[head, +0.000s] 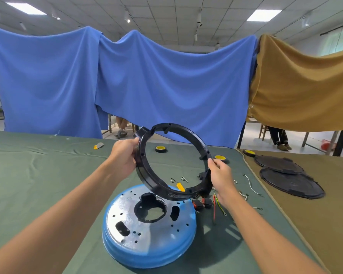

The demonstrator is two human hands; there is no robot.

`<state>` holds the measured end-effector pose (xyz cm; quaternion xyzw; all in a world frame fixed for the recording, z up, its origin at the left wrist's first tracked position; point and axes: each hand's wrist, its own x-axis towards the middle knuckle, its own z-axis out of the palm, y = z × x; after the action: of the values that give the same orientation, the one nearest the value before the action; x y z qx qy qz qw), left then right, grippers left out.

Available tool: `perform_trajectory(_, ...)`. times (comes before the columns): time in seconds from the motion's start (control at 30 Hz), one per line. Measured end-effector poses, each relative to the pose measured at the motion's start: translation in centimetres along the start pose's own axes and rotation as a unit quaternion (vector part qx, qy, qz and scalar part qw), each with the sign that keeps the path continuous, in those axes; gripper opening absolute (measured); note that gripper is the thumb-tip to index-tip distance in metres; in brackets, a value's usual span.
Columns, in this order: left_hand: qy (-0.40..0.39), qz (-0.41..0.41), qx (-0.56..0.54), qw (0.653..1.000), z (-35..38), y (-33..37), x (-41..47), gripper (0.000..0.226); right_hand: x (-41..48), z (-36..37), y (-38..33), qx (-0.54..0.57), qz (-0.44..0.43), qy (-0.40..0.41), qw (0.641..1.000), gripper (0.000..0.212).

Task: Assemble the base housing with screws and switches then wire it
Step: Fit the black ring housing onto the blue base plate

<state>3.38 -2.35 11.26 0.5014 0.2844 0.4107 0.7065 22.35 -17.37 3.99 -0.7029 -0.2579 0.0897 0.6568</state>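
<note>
A black plastic ring housing (pixel 147 182) is held tilted in the air above the table. My left hand (pixel 123 157) grips its left rim and my right hand (pixel 220 175) grips its right rim. Below it lies a round blue base (pixel 147 242) with a shiny perforated metal top and a black fitting in its centre hole. Red-and-black rocker switches (pixel 201 203) and red and yellow-green wires (pixel 216 206) lie just right of the base. Small screws (pixel 178 179) and a yellow-handled tool (pixel 181 187) show through the ring.
The green cloth-covered table (pixel 38 175) carries two yellow tape rolls (pixel 160 149), a small yellow cutter (pixel 98 145) and loose white wires (pixel 249 182). Two black round covers (pixel 289 180) lie on the brown cloth at right. Blue and brown drapes hang behind.
</note>
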Motion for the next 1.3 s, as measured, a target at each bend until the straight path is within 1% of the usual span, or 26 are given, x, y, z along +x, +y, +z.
perform_trajectory(0.03, -0.007, 0.004, 0.001, 1.000, -0.2, 0.0, 0.0, 0.019, -0.1, 0.1, 0.0, 0.001, 0.000, -0.005, 1.000, 0.023)
perform_trajectory(0.1, -0.017, 0.023, -0.002, 1.000, -0.7, 0.2, -0.1, 0.020, -0.3, 0.4, -0.4, 0.023, -0.008, -0.021, 0.999, 0.027)
perform_trajectory(0.17, -0.005, 0.056, -0.024, 0.998, -0.8, 0.4, -0.2, 0.026, -0.5, 0.9, -1.1, 0.113, 0.016, -0.037, 0.993, 0.036)
perform_trajectory(0.23, 0.015, 0.091, -0.029, 0.995, -0.7, 0.6, -0.3, 0.034, -0.6, 1.2, -2.0, 0.232, 0.053, -0.059, 0.969, 0.044)
perform_trajectory(0.33, 0.022, 0.112, 0.010, 0.993, -0.7, 0.5, -0.5, 0.050, -0.8, 1.1, -3.2, 0.377, 0.068, -0.105, 0.918, 0.049)
perform_trajectory(0.43, 0.006, 0.113, 0.016, 0.993, -1.0, 0.4, -0.8, 0.065, -1.0, 1.1, -4.1, 0.461, 0.092, -0.100, 0.877, 0.039)
perform_trajectory(0.5, -0.040, 0.099, 0.009, 0.994, -1.3, 0.7, -0.9, 0.069, -0.9, 1.1, -4.0, 0.485, 0.103, -0.098, 0.863, 0.033)
perform_trajectory(0.53, -0.063, 0.093, 0.007, 0.994, -1.6, 0.8, -0.8, 0.069, -1.1, 1.0, -3.7, 0.487, 0.100, -0.105, 0.861, 0.031)
perform_trajectory(0.6, -0.082, 0.071, 0.009, 0.994, -2.1, 0.8, -0.6, 0.061, -1.3, 1.0, -2.9, 0.467, 0.098, -0.127, 0.870, 0.028)
perform_trajectory(0.67, -0.091, 0.048, 0.001, 0.995, -2.8, 0.3, -0.7, 0.050, -1.8, 1.0, -2.1, 0.415, 0.109, -0.131, 0.894, 0.025)
perform_trajectory(0.73, -0.106, 0.022, -0.028, 0.994, -3.6, -0.5, -0.9, 0.040, -2.1, 1.1, -1.4, 0.361, 0.128, -0.099, 0.919, 0.024)
perform_trajectory(0.77, -0.122, 0.002, -0.047, 0.991, -4.2, -0.8, -1.1, 0.041, -2.3, 1.1, -1.1, 0.350, 0.134, -0.083, 0.924, 0.026)
perform_trajectory(0.83, -0.157, -0.045, -0.091, 0.982, -5.4, -1.5, -1.2, 0.051, -2.6, 1.2, -0.3, 0.331, 0.126, -0.060, 0.933, 0.028)
perform_trajectory(0.87, -0.170, -0.063, -0.106, 0.978, -5.9, -1.8, -1.2, 0.057, -3.0, 1.3, 0.0, 0.314, 0.114, -0.055, 0.941, 0.025)
perform_trajectory(0.9, -0.180, -0.071, -0.097, 0.976, -6.4, -2.0, -1.2, 0.061, -3.4, 1.4, 0.2, 0.300, 0.099, -0.059, 0.947, 0.019)
perform_trajectory(0.97, -0.199, -0.070, -0.013, 0.977, -7.2, -2.7, -1.0, 0.063, -4.1, 1.6, 0.8, 0.293, 0.078, -0.081, 0.949, 0.014)
perform_trajectory(1.0, -0.210, -0.071, 0.025, 0.975, -7.7, -3.1, -0.9, 0.062, -4.4, 1.8, 1.2, 0.291, 0.075, -0.086, 0.950, 0.015)
perform_trajectory(1.07, -0.243, -0.093, 0.064, 0.963, -8.5, -4.0, -0.6, 0.063, -4.5, 1.9, 1.8, 0.274, 0.061, -0.069, 0.957, 0.021)
perform_trajectory(1.1, -0.256, -0.108, 0.074, 0.958, -8.9, -4.4, -0.5, 0.064, -4.6, 1.9, 2.0, 0.257, 0.048, -0.059, 0.963, 0.018)
perform_trajectory(1.13, -0.259, -0.122, 0.080, 0.955, -9.2, -4.7, -0.5, 0.065, -4.6, 2.1, 2.1, 0.238, 0.034, -0.054, 0.969, 0.011)
perform_trajectory(1.17, -0.255, -0.132, 0.082, 0.954, -9.4, -5.1, -0.5, 0.066, -4.9, 2.2, 2.0, 0.221, 0.023, -0.052, 0.974, 0.009)
perform_trajectory(1.23, -0.240, -0.140, 0.092, 0.956, -9.7, -5.8, -0.5, 0.066, -5.0, 2.4, 1.8, 0.197, 0.004, -0.048, 0.979, 0.016)
perform_trajectory(1.3, -0.222, -0.140, 0.114, 0.958, -10.1, -6.2, -0.5, 0.068, -5.0, 2.5, 1.5, 0.178, -0.004, -0.048, 0.983, 0.019)
